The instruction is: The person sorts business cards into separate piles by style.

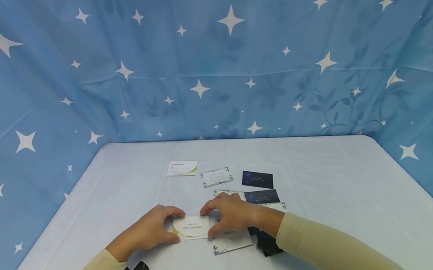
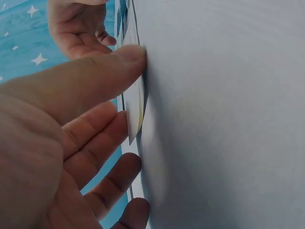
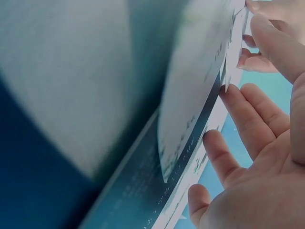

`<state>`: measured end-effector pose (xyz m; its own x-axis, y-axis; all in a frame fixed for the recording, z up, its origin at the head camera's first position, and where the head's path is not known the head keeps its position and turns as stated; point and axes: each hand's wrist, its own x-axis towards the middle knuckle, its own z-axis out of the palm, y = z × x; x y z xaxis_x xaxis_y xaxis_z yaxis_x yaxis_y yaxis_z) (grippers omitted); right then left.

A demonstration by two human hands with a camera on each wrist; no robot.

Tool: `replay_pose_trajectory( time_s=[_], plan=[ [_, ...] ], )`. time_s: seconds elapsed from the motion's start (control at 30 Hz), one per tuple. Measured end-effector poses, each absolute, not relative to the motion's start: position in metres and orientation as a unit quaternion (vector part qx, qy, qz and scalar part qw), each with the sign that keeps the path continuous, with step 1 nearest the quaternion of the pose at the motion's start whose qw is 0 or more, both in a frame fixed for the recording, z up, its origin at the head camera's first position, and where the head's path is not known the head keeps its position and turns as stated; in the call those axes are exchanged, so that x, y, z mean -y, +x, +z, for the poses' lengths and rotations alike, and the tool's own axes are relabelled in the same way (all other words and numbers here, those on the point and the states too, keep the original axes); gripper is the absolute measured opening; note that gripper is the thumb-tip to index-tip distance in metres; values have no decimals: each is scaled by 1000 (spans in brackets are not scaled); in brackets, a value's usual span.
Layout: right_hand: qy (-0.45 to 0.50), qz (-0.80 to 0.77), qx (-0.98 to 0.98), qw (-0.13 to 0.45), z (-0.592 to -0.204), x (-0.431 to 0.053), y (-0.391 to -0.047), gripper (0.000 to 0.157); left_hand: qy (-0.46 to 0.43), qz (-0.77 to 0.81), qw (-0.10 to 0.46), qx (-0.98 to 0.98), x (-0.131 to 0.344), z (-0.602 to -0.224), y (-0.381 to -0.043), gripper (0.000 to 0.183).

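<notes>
A white business card (image 1: 190, 228) with yellow-green curves and printed lettering lies between both hands, low over the tabletop. My left hand (image 1: 153, 230) holds its left end between thumb and index finger. At the opposite end, my right hand (image 1: 232, 214) grips it the same way. In the left wrist view the thumb presses against the card (image 2: 135, 107), with the other fingers spread. Partly under my right hand is a white card with a leafy border (image 1: 233, 242). Dark cards beneath the right wrist are mostly hidden.
Beyond the hands lie a white card with a yellow-green corner (image 1: 182, 168), a leaf-bordered card (image 1: 216, 177) and a dark blue card (image 1: 257, 179). Another dark card (image 1: 262, 197) overlaps leafy cards by the right wrist. A white cloth covers the table (image 1: 331, 211); a starry blue curtain (image 1: 206, 55) hangs behind.
</notes>
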<state>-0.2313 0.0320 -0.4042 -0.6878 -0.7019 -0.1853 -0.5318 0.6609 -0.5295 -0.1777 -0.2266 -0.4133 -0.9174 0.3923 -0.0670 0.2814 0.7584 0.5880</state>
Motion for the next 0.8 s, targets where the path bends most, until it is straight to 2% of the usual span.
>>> replay_pose_trajectory(
  time_s=[0.3, 0.8],
  plan=[
    [-344, -219, -895, 182, -406, -31, -231, 55, 176, 293, 85, -936, 226, -413, -176, 46],
    [-368, -185, -903, 121, -399, -27, -236, 50, 161, 305, 74, -936, 230, -404, -185, 45]
  ],
)
